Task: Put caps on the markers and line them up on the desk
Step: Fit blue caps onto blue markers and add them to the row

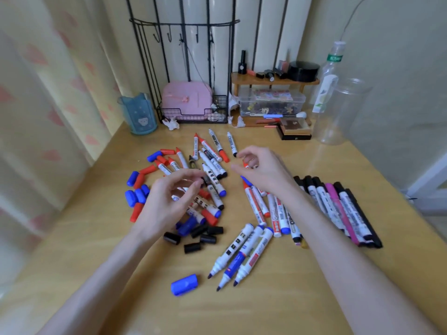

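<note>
On the pale wooden bench (92, 238), a jumble of white-barrelled uncapped markers (212, 163) lies in the middle. Loose red and blue plastic caps (139, 194) lie to its left, and short black caps (202, 236) lie nearer the person. A row of capped black and pink markers (338, 206) lies side by side at the right. The left hand (167, 201) hovers over the jumble, thumb and forefinger curled toward a small dark piece; whether its grip has it I cannot tell. The right hand (263, 170) hangs above the markers with loosely curled fingers, its grip released.
</note>
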A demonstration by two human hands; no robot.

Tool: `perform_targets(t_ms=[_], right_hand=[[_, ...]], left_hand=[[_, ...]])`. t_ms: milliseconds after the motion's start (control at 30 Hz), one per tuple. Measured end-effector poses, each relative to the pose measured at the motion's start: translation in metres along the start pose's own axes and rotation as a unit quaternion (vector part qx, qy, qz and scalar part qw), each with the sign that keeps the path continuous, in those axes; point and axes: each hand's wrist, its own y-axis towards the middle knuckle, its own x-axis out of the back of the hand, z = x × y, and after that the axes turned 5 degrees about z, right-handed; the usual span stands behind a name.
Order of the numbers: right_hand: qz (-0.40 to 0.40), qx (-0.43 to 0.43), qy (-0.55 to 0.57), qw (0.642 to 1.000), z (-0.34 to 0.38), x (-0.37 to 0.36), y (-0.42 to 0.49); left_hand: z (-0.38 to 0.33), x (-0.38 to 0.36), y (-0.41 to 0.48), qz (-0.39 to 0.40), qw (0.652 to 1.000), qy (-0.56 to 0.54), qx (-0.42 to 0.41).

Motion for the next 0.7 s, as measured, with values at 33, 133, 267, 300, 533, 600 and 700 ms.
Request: perform_targets(t_ms=[33, 133, 267, 300, 533, 600, 700], right_hand=[[0.005, -0.006, 0.001, 1.0, 0.001, -0.006, 0.012], [0.001, -0.031, -0.002, 1.0, -0.001, -0.021, 0.045], [-0.031, -0.059, -0.043, 0.997, -0.007, -0.032, 0.086], [-0.043, -0.067, -0.061, 0.995, -0.009, -0.033, 0.096], [-0.08, -0.146, -0.188, 0.968, -0.014, -0.047, 0.141], [-0.066, -0.164, -0.192, 0.965, -0.011, -0.047, 0.143], [-0.07, -0.169, -0.152, 0.971, -0.008, -0.042, 0.138]], left_hand=[[0.005, 0.004, -0.002, -0.005, 1.0, 0.0, 0.004], [0.016, 0.011, -0.004, -0.014, 1.0, 0.01, 0.013], [0.021, 0.015, -0.003, -0.019, 0.999, 0.028, 0.011], [0.021, 0.016, -0.002, -0.021, 0.999, 0.029, 0.01], [0.026, 0.019, 0.0, -0.031, 0.999, 0.027, 0.001], [0.026, 0.019, 0.0, -0.03, 0.999, 0.023, 0.002], [0.026, 0.02, -0.002, -0.025, 1.0, 0.018, 0.003]])
